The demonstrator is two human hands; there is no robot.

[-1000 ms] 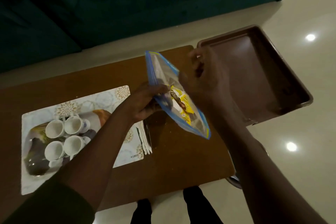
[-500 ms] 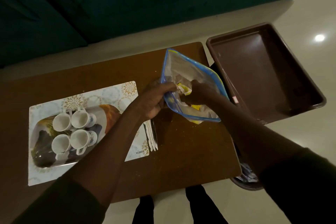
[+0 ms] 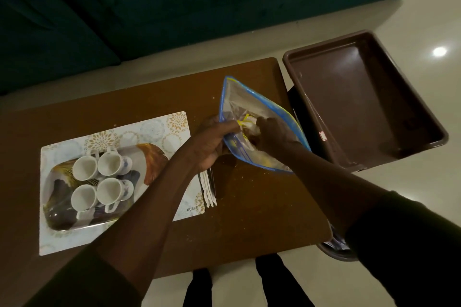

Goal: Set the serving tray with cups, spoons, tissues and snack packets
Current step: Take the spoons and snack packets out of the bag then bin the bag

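Snack packets: yellow snack packets (image 3: 245, 121) sit inside a clear zip bag (image 3: 252, 107) with a blue edge, at frame centre, over the wooden table (image 3: 249, 219).
Right hand: the right hand (image 3: 272, 132) is pushed into the bag's mouth and closed around a packet; exactly how many it holds cannot be told.
Left hand: the left hand (image 3: 212, 142) pinches the bag's left edge, keeping the mouth spread.
Spoons: a small bundle of white spoons (image 3: 209, 190) lies on the table just below the left hand, beside the placemat (image 3: 62, 239).
Cups: 4 white cups (image 3: 99, 182) stand together on the patterned serving tray (image 3: 59, 217), lower left of the frame, on the placemat.
Brown tray: a deep brown tray (image 3: 361, 97) sits at upper right, beyond the table edge, with nothing in it.
Tissues: none can be made out.
Progress: judged as partway. The cups are placed; packets are being drawn out; spoons, tissues and packets are not yet on the serving tray.
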